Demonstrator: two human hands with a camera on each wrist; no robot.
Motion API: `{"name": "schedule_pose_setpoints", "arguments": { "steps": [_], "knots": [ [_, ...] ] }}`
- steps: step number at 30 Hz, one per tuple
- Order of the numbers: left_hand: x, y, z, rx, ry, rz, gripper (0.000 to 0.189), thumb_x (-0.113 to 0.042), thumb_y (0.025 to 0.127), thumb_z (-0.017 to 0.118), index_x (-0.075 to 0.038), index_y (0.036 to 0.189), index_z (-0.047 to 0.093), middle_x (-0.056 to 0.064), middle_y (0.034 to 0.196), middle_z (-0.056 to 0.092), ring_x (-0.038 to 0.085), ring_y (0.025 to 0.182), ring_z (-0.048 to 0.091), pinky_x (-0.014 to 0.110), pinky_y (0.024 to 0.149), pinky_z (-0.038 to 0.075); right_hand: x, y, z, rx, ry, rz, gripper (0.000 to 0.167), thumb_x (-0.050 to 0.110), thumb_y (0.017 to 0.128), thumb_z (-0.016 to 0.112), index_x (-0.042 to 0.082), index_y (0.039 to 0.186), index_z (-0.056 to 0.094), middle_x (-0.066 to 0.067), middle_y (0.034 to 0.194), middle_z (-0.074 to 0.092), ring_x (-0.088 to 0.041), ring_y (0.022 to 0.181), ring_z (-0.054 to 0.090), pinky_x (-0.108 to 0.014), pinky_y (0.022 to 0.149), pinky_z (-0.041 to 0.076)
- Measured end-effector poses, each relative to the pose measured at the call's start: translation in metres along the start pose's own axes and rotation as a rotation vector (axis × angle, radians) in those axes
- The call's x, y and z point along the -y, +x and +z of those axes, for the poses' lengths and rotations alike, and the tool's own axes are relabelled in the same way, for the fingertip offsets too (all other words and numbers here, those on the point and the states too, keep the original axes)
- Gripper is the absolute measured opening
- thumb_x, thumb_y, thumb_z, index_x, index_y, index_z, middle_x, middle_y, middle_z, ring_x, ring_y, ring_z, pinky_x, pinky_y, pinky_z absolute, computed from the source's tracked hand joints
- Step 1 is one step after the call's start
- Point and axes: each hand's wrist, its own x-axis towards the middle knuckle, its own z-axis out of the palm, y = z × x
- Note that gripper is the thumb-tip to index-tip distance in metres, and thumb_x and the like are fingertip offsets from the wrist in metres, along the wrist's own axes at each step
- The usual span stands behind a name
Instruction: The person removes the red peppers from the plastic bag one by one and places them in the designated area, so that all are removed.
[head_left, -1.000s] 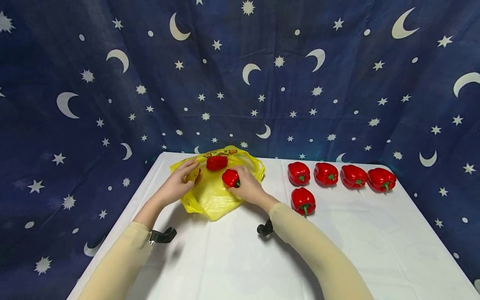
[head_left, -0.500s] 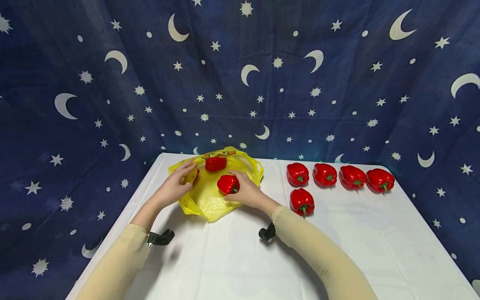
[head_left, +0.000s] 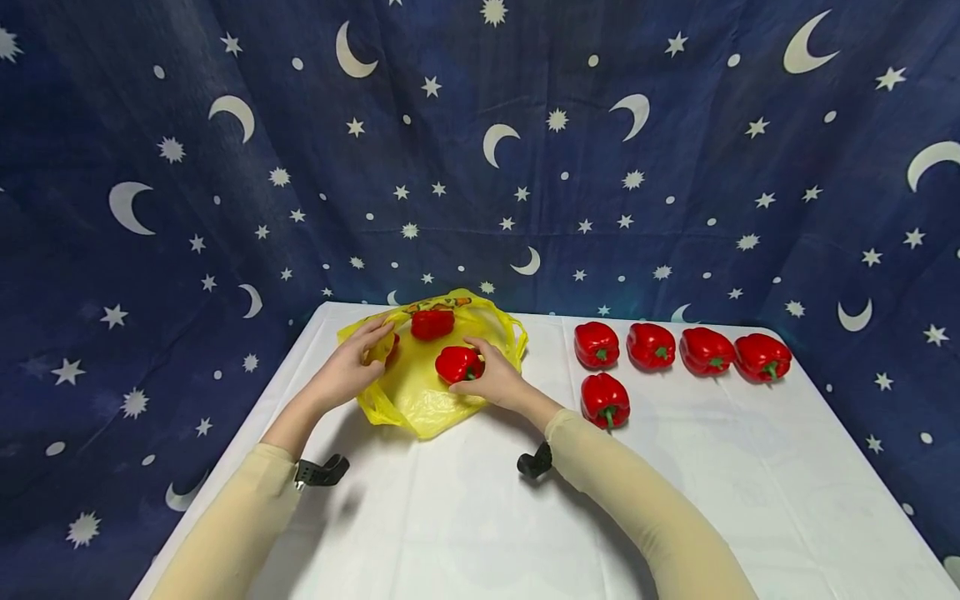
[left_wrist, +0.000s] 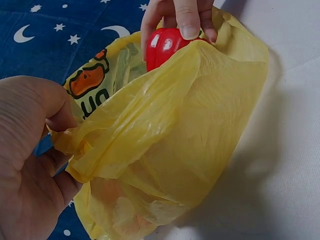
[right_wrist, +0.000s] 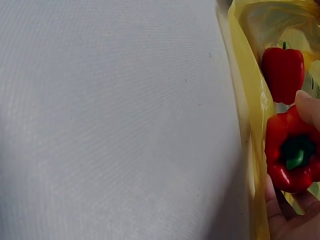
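A yellow plastic bag [head_left: 420, 404] lies mouth-up on the table, and my left hand [head_left: 347, 372] pinches its left edge between thumb and fingers. Inside the mouth, my right hand [head_left: 497, 382] holds a red bell pepper [head_left: 456, 364] by its sides, green stem toward me. The right wrist view shows the thumb [right_wrist: 309, 107] on top of this pepper and fingers beneath it. Another red bell pepper [head_left: 432, 325] rests at the back of the bag. A third [head_left: 392, 350] shows partly beside the left hand, mostly hidden by it.
Several red bell peppers [head_left: 652, 347] stand in a row at the back right of the white table [head_left: 465, 517]. One more pepper [head_left: 605, 400] sits in front of the row's left end. A dark blue star-and-moon cloth [head_left: 450, 150] hangs behind.
My right hand has shifted a little toward me, and the pepper in it has turned, with more of it showing. The left hand stays at the bag's edge.
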Motion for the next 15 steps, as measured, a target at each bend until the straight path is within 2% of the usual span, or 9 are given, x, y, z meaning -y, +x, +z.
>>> {"name": "schedule_pose_setpoints", "arguments": {
  "steps": [8, 15],
  "knots": [
    [0.0019, 0.0003, -0.0007, 0.007, -0.044, -0.003, 0.07, -0.001, 0.092, 0.055, -0.009, 0.159, 0.037, 0.005, 0.168, 0.021, 0.034, 0.152, 0.024, 0.057, 0.115, 0.033, 0.0028, 0.0003, 0.0005, -0.006, 0.019, 0.002, 0.093, 0.028, 0.078, 0.088, 0.018, 0.156, 0.038, -0.011, 0.151, 0.045, -0.029, 0.135, 0.046, -0.044, 0.113, 0.04],
    [0.0026, -0.0012, -0.0012, 0.009, -0.044, -0.005, 0.07, -0.001, 0.092, 0.055, -0.009, 0.159, 0.037, 0.005, 0.168, 0.021, 0.034, 0.152, 0.023, 0.057, 0.115, 0.033, 0.001, 0.0008, 0.0027, -0.009, 0.025, 0.0, 0.092, 0.028, 0.077, 0.089, 0.018, 0.154, 0.04, -0.012, 0.149, 0.046, -0.028, 0.134, 0.047, -0.043, 0.113, 0.041]
  ]
}}
